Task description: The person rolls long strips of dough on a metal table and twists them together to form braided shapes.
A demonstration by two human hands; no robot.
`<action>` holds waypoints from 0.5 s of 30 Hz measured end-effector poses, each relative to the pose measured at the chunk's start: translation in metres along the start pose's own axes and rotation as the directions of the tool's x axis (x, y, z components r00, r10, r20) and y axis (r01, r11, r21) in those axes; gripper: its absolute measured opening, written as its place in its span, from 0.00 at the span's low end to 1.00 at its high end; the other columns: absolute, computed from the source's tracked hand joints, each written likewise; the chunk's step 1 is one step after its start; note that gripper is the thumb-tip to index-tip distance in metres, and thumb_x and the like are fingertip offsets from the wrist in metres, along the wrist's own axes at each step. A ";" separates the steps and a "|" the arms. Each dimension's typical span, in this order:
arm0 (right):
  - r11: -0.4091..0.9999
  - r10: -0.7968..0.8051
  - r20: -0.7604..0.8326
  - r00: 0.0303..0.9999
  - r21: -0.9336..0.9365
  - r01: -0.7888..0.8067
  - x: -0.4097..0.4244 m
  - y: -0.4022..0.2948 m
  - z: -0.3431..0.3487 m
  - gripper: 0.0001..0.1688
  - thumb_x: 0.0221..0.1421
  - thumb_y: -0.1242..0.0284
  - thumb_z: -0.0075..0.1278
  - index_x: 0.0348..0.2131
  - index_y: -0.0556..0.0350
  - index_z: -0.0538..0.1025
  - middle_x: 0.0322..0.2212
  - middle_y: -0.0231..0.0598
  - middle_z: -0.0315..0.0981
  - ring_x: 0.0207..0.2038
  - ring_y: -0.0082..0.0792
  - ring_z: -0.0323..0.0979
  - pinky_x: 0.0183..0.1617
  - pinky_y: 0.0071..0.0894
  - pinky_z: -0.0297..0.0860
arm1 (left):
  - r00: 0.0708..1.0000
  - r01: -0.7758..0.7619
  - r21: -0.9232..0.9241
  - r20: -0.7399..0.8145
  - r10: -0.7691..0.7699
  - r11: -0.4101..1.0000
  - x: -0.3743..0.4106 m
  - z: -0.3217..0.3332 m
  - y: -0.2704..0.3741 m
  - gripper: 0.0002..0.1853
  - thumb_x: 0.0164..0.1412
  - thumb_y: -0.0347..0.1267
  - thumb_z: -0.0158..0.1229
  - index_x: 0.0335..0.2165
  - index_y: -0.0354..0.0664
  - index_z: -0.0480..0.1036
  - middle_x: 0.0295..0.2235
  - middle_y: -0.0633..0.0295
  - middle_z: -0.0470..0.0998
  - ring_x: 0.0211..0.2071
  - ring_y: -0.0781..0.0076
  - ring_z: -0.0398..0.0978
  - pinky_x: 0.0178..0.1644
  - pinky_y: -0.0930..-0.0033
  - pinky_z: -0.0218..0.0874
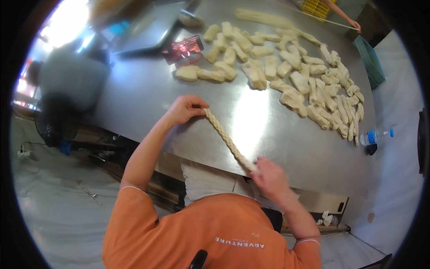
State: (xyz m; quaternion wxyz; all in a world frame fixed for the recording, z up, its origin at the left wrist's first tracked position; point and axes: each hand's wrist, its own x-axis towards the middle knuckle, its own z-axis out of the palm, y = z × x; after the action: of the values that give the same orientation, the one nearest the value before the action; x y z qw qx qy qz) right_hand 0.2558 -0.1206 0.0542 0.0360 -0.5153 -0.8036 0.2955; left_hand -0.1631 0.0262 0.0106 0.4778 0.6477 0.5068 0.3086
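Note:
A braided strand of pale dough (225,137) stretches slantwise between my two hands, over the near edge of the steel table (134,101). Its far end is pinched between the thumb and fingers of my left hand (188,109). The near end is in my right hand (271,176), slightly blurred and close to my waist. Beyond the braid lie many loose pieces of dough (292,60), rough and elongated, spread over the back and right of the table. A short row of dough pieces (211,74) lies nearest my left hand.
A phone (183,49) with a lit screen leans at the back left. A metal tray (144,28) is behind it. At right are a plastic bottle (373,137) and a green bin (369,60). Another person's hand (354,25) holds a thin strand (327,21) near a yellow crate (315,8).

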 end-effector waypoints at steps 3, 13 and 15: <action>0.959 0.268 -0.153 0.951 0.140 -0.247 0.017 0.040 -0.047 0.26 0.72 0.69 0.51 0.61 0.71 0.76 0.62 0.69 0.73 0.64 0.68 0.72 0.70 0.62 0.67 | 0.985 0.124 0.113 -0.136 -0.108 0.986 -0.003 -0.003 0.003 0.13 0.64 0.27 0.73 0.47 0.35 0.86 0.39 0.58 0.88 0.40 0.75 0.83 0.47 0.69 0.75; 0.927 -0.316 -0.427 0.847 -0.329 0.180 0.022 -0.033 0.025 0.28 0.61 0.67 0.64 0.56 0.62 0.76 0.58 0.61 0.77 0.63 0.68 0.74 0.67 0.73 0.66 | 0.988 0.029 0.016 -0.150 -0.026 0.999 -0.008 -0.005 -0.016 0.13 0.62 0.27 0.73 0.46 0.39 0.86 0.37 0.63 0.86 0.40 0.77 0.81 0.46 0.69 0.74; 0.937 -0.280 -0.384 0.880 -0.308 0.164 0.035 -0.009 0.035 0.30 0.62 0.66 0.64 0.58 0.60 0.75 0.57 0.59 0.77 0.61 0.65 0.76 0.64 0.69 0.69 | 0.990 0.048 0.170 -0.139 -0.024 0.984 -0.004 -0.009 -0.001 0.13 0.62 0.27 0.74 0.46 0.39 0.86 0.37 0.62 0.86 0.40 0.76 0.82 0.47 0.68 0.75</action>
State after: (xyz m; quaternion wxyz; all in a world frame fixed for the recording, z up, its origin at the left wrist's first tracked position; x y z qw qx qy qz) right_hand 0.2195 -0.1089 0.0218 0.1730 -0.4708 -0.8630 0.0603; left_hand -0.1729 0.0258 0.0128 0.3896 0.6547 0.5748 0.2987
